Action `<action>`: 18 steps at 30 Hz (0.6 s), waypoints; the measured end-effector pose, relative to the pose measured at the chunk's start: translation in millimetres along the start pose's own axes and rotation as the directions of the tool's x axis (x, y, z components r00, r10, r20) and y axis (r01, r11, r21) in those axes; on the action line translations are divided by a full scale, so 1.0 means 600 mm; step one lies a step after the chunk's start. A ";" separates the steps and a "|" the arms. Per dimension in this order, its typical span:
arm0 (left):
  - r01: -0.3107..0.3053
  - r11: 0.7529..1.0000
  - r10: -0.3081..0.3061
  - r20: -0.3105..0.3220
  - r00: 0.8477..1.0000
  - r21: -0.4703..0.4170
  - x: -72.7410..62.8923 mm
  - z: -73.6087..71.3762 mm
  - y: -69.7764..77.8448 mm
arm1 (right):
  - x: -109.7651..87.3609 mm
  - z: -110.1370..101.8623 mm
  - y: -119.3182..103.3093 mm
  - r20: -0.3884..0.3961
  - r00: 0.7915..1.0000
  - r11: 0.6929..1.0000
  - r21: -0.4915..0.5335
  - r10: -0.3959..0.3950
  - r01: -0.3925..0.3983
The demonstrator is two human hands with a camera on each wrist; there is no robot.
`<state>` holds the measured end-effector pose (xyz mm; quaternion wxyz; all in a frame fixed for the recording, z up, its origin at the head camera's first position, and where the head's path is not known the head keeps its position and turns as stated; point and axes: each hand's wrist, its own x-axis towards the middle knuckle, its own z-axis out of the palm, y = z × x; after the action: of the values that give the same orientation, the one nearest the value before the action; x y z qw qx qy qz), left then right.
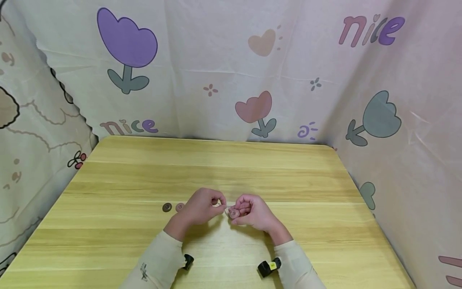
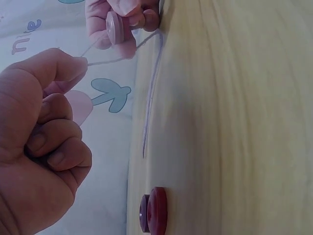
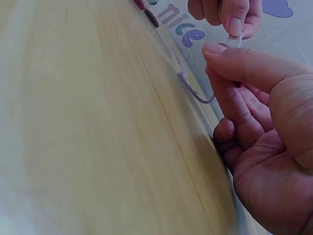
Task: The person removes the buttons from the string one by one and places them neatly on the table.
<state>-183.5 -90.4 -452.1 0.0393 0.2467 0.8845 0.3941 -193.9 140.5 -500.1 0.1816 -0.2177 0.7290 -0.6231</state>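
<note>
My left hand (image 1: 203, 206) pinches a thin pale string (image 2: 110, 61) between thumb and index finger, its other fingers curled in. To its right, my right hand (image 1: 255, 212) holds a round pink button (image 1: 234, 213) by the edge with its fingertips. The string runs between the button and the left fingertips, and a loose length trails down in the left wrist view. How it passes through the button's holes is too small to tell. In the right wrist view the thumb (image 3: 244, 61) hides most of the button.
Left of the left hand, a dark brown button (image 1: 167, 207) and a second pink button (image 1: 179, 206) lie on the wooden table (image 1: 223, 168). Patterned cloth (image 1: 202, 48) hangs behind the table and at both sides. Black wrist cameras (image 1: 267, 268) sit by the sleeves.
</note>
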 end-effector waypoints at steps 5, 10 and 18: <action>0.023 1.000 -0.023 0.004 1.000 -0.010 -0.001 0.001 -0.004 | -0.001 0.000 -0.001 -0.014 1.000 1.000 0.016 0.010 -0.010; 0.017 1.000 -0.017 -0.001 1.000 -0.006 -0.001 0.002 -0.009 | 0.000 -0.002 0.007 -0.037 0.999 0.999 0.054 0.005 -0.003; 0.013 1.000 -0.013 -0.007 1.000 -0.004 -0.002 0.002 -0.012 | 0.002 -0.004 0.015 0.012 0.999 0.991 0.133 -0.035 0.033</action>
<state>-185.0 -94.2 -457.9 0.0391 0.2393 0.8855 0.3964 -197.1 143.4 -508.8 0.1905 -0.2219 0.6807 -0.6716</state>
